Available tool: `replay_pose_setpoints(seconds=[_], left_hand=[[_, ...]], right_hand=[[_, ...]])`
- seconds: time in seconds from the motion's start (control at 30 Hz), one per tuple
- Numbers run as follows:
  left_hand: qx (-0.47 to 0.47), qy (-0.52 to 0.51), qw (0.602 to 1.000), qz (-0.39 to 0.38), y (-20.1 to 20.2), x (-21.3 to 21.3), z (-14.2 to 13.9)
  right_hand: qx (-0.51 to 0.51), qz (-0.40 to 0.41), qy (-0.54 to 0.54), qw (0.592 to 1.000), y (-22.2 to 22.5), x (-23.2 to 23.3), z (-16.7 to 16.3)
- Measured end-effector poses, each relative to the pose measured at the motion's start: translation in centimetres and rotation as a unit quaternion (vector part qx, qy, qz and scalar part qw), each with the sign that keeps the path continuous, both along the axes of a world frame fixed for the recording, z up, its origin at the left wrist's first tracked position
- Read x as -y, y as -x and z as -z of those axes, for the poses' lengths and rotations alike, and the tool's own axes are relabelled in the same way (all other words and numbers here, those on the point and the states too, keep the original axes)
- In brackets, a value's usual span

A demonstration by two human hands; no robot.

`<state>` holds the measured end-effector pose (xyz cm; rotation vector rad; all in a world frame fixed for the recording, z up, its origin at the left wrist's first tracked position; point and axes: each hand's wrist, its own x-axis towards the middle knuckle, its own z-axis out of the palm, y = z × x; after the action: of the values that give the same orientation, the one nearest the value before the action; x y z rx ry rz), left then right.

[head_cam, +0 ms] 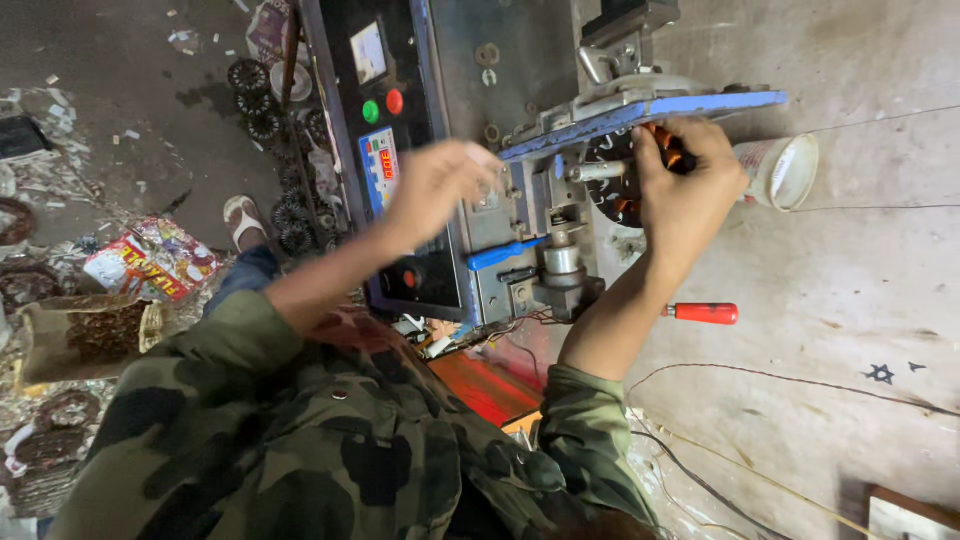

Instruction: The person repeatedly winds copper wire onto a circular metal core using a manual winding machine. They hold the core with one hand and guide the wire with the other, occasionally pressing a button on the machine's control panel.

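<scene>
A small motor-repair workshop, no question. Front and centre stands a grey winding machine (530,150) with a dark control panel (385,130), green and red push buttons, and a blue metal arm (650,112). Black toothed motor cores (262,110) sit stacked on the dirty concrete floor (130,120), scraps and wrappers scattered about. A red-handled screwdriver (703,313) and loose wire (780,380) lie on the stained grey surface.

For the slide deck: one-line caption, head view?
Right hand grips stator core on winding machine; left hand hovers near control panel.
</scene>
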<state>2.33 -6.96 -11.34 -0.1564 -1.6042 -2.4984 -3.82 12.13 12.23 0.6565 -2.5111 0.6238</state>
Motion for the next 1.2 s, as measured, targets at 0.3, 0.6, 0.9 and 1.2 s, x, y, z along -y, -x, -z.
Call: replay_pose_setpoints(seconds=[0.3, 0.6, 0.9, 1.2], left_hand=[[0.078, -0.441, 0.843, 0.299, 9.1, -11.7, -4.5], [0.06, -0.464, 0.843, 0.266, 13.3, -13.7, -3.4], [0.051, -0.424, 0.864, 0.267, 12.7, -12.5, -4.5], [0.028, -0.435, 0.831, 0.346, 12.0, -11.7, -5.3]], right_hand=[[-0.011, -0.014, -0.002, 1.0, -0.4, 0.7, -0.5], [-0.003, -0.001, -0.018, 1.0, -0.2, 0.8, -0.6], [0.0, -0.009, -0.014, 1.0, -0.1, -0.1, -0.3], [-0.012, -0.036, -0.007, 0.999, -0.3, -0.6, -0.1]])
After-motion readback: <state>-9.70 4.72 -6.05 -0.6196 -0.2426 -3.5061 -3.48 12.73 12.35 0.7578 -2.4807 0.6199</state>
